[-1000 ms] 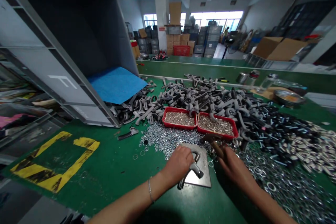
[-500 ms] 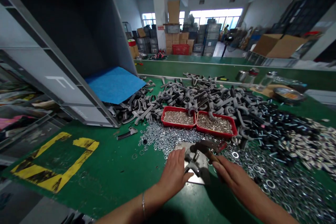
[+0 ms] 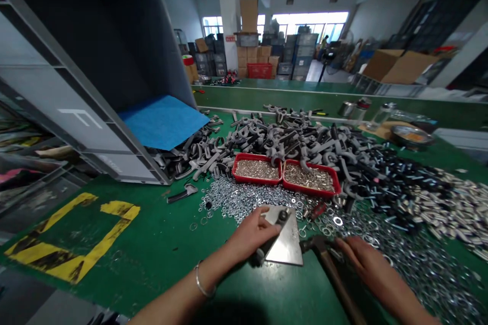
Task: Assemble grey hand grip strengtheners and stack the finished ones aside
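Green bench matting [image 3: 125,259] lies under all of our work. Our left hand [image 3: 249,236] is closed around a grey metal fitting [image 3: 259,256], which sits across a flat steel plate [image 3: 287,244], its dark upper end showing near the plate's top edge. A thin silver bangle [image 3: 202,280] circles that wrist. Our right hand [image 3: 368,264] is open, with the fingers spread over loose steel washers [image 3: 392,259]. Its fingertips [image 3: 339,242] are just beside the head of a hammer [image 3: 314,245] whose wooden handle runs toward the bottom edge of the view; we cannot tell whether the hand touches it.

More washers spill across the bench beyond the plate, up to two red trays [image 3: 282,177] of small silver parts. Behind those, a heap of grey fittings [image 3: 305,142] spreads along the bench, and black bolts [image 3: 404,185] lie to the right. On the left, a grey plastic crate [image 3: 84,111] lies tipped on its side — a blue sheet [image 3: 163,122] hangs at its mouth.
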Tool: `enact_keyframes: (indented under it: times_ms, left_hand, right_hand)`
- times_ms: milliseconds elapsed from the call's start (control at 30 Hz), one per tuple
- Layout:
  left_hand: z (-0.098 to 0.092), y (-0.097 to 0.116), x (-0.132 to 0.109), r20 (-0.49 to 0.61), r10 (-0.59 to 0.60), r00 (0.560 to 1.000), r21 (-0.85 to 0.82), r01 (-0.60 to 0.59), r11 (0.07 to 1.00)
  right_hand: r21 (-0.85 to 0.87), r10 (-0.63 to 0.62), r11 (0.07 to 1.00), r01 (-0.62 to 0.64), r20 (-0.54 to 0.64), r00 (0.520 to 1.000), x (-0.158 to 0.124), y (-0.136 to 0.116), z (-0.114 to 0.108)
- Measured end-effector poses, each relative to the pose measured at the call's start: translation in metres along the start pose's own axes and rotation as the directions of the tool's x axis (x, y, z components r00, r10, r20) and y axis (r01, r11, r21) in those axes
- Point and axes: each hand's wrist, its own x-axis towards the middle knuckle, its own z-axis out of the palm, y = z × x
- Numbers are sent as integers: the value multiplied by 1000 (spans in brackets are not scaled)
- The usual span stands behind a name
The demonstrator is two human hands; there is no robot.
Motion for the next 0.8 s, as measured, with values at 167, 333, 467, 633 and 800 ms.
enact_keyframes:
  times_ms: [167,333,467,633,800]
  left_hand:
    - [-13,-13,4,-155,109,982,321,-55,946]
    - [-10,-26,-13,-66,112,991,335,-84,939]
    - [-1,-25,-15,-51,146,988,328,-121,937]
    - [5,-23,-7,-26,137,990,314,-123,941]
    - [5,-26,-9,-60,145,988,289,-122,949]
  right_hand:
    - [-170,91,977,-129,-211,973,71,-14,-7]
    - [-78,177,975,-206,-281,943,105,-14,12]
    - [124,220,973,-193,-274,936,94,-6,10]
    - [424,193,904,-49,-303,933,75,-22,-9]
    - [686,135,725,65,-235,963,70,-70,10]
